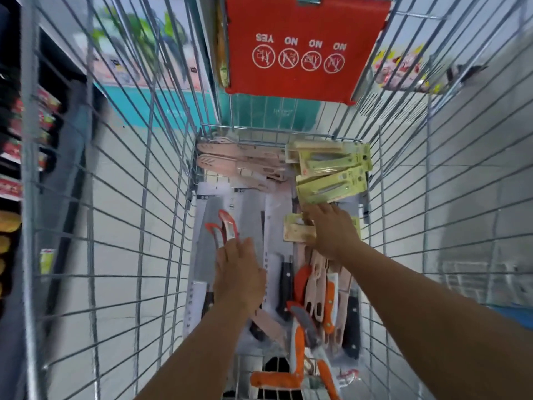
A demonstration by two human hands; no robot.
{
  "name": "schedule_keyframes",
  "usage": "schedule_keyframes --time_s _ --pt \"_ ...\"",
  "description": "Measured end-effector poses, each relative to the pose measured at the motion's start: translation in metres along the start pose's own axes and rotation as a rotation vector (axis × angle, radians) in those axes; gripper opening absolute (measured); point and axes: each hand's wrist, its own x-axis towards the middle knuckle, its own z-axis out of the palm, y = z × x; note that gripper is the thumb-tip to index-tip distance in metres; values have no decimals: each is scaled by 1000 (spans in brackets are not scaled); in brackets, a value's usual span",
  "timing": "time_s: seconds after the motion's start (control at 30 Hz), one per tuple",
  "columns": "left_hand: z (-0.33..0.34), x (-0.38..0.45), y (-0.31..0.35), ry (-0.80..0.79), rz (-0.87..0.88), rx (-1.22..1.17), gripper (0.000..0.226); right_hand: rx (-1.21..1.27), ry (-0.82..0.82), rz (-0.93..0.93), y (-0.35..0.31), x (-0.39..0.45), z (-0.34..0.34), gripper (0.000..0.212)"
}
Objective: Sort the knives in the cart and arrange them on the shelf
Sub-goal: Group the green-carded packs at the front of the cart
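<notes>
Reaching down into a wire cart (161, 197) of thin, silvery metal rods, both bare arms stretch toward a jumble of packaged knives on its floor. The left hand (239, 272) lies knuckles up, its grip closed around the lower end of a slim red-and-white knife (226, 226) with a curved, glossy plastic sheath, which sticks up beyond the fingers over flat grey cleaver packs (210, 223). The right hand (331, 229) rests on a pale yellow cardboard pack (297, 230), fingers bent over its edge; whether its grip actually pinches the card I cannot tell.

More yellow-green carded knives (331, 168) lie fanned at the far right corner, each flat and rectangular with a clear blister. Beside them at the far left corner lie smooth pale pink sheathed knives (239, 160) with slotted tips. Nearer the body, under the right forearm, stand more pink ones, orange-and-white handled knives (330, 301) and matte black handles (284, 281), crowded together and overlapping. A red fabric flap (302, 44) printed with white circular symbols and the words YES and NO hangs at the cart's far end. Blurred shelves (26, 140) of goods show through the left wall.
</notes>
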Motion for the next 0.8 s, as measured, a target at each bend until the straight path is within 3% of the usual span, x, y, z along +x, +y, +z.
schedule_keyframes --time_s 0.13,0.3,0.37,0.53,0.8 --pt "3 3 3 -2 -15 23 42 145 97 -7 5 5 -15 51" --pt "1 -1 1 38 -103 -74 51 98 619 -12 10 40 -56 40" --pt "1 -4 -3 85 -161 -98 55 45 600 9 19 56 -63 44" --pt "6 -17 -26 61 -279 -146 66 -54 370 90 39 67 -51 48" --pt "6 -25 -30 23 -309 -165 67 80 434 62 8 40 -42 65"
